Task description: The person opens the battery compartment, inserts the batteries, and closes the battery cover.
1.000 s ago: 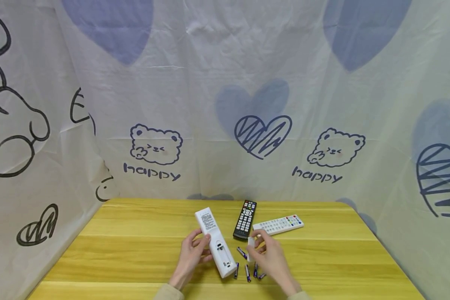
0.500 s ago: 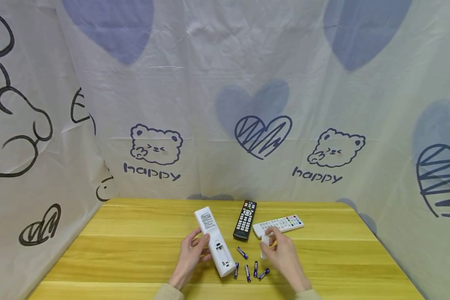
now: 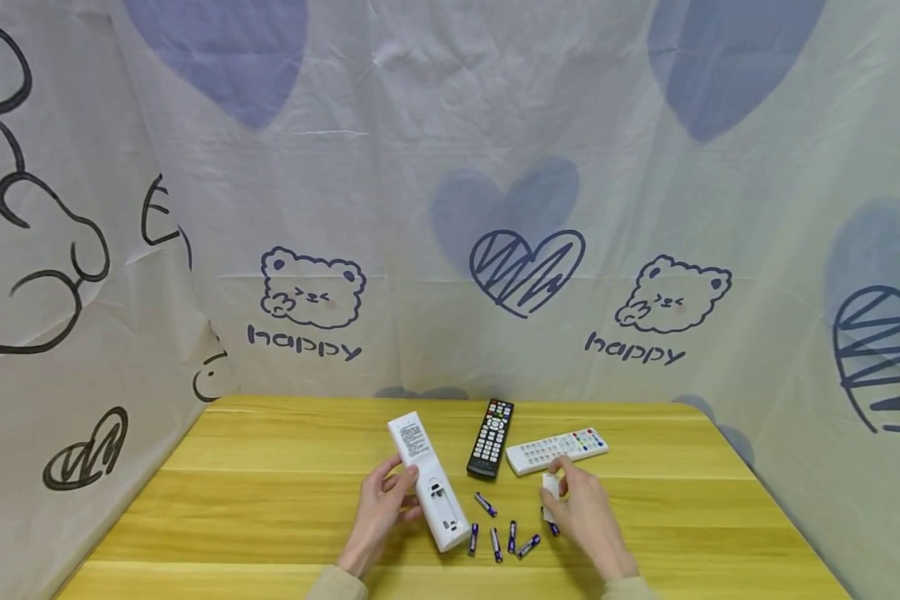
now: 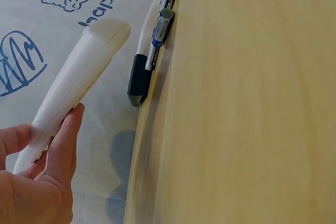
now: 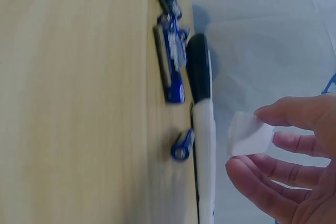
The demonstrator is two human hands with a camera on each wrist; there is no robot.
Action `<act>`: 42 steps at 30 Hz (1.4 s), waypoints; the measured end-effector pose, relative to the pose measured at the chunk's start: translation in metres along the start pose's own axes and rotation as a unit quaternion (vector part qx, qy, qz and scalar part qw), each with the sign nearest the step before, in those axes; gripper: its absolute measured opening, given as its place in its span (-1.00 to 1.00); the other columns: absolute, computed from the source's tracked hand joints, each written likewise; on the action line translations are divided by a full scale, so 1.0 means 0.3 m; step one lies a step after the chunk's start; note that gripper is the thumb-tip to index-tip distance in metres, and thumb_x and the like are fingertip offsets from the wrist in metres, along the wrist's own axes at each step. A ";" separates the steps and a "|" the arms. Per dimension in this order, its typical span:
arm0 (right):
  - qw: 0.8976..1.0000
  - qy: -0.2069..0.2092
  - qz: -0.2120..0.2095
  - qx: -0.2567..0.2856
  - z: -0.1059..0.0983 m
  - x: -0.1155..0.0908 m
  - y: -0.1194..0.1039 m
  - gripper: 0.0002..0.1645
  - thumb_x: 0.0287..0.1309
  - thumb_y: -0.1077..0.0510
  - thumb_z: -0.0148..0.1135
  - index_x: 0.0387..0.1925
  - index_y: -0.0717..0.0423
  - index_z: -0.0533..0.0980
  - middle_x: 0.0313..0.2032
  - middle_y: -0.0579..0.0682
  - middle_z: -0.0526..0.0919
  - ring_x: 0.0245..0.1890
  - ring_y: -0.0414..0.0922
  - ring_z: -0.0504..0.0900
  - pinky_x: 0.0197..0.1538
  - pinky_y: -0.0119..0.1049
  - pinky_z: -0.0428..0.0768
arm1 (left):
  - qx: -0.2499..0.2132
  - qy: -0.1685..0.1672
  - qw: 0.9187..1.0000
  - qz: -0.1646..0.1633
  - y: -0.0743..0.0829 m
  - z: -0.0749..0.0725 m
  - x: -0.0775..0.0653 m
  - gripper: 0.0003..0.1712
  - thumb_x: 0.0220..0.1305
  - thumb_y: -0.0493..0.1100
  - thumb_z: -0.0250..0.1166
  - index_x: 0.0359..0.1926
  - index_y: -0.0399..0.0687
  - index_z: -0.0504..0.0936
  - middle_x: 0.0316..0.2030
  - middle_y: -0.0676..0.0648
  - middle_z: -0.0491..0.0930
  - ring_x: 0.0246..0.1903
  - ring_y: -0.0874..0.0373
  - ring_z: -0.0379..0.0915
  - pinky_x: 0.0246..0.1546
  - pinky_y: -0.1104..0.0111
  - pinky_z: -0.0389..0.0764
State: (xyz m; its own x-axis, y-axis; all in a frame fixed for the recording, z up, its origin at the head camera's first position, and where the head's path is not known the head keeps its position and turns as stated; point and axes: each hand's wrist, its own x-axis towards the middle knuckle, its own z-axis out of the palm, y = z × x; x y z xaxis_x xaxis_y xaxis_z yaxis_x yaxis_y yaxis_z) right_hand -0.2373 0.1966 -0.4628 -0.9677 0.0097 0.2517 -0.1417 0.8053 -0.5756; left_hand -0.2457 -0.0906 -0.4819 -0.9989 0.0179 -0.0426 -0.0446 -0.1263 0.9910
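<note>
Pinching a white remote (image 3: 430, 469) with the left hand (image 3: 378, 510), thumb on one side and fingers on the other, back turned up and battery slot (image 3: 442, 507) open. Pinching a small white cover (image 3: 551, 490) between thumb and fingertips of the right hand (image 3: 587, 510), just on the near side of a second white remote (image 3: 547, 452) lying buttons up. Between the hands, five loose batteries (image 3: 512, 537); partly behind the cover, a sixth battery (image 3: 554, 529). Beyond these, a black remote (image 3: 491, 437), also buttons up. Underneath, a yellow wood-grain tabletop (image 3: 270, 492); behind and at both sides, pale cloth (image 3: 420, 358) with hearts, bear drawings and "happy" lettering. In the head view, printed label and open slot. From the left wrist, the remote edge-on, lifted off the tabletop. From the right wrist, the cover held clear of the tabletop, the batteries blurred.
</note>
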 end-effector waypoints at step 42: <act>0.986 -0.100 0.061 -0.120 -0.069 0.058 0.181 -0.75 0.07 0.23 0.40 -0.24 0.15 0.50 -0.30 0.17 0.66 -0.33 0.01 0.58 -0.35 -0.19 0.61 | -0.001 0.001 1.000 0.003 0.000 -0.009 -0.004 -0.33 0.51 -0.14 0.13 0.47 -0.38 0.17 -0.11 -0.20 0.71 -0.42 0.20 0.60 -0.33 0.38 0.77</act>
State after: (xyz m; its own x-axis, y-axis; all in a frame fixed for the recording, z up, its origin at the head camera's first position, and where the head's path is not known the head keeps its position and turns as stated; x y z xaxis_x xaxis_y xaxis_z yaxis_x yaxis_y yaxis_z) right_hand -0.2575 0.2528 -0.4736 -0.9996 0.0180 0.0198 0.0089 0.9224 -0.3862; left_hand -0.2446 -0.0932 -0.4823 -0.9992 0.0158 -0.0378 -0.0395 -0.1282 0.9910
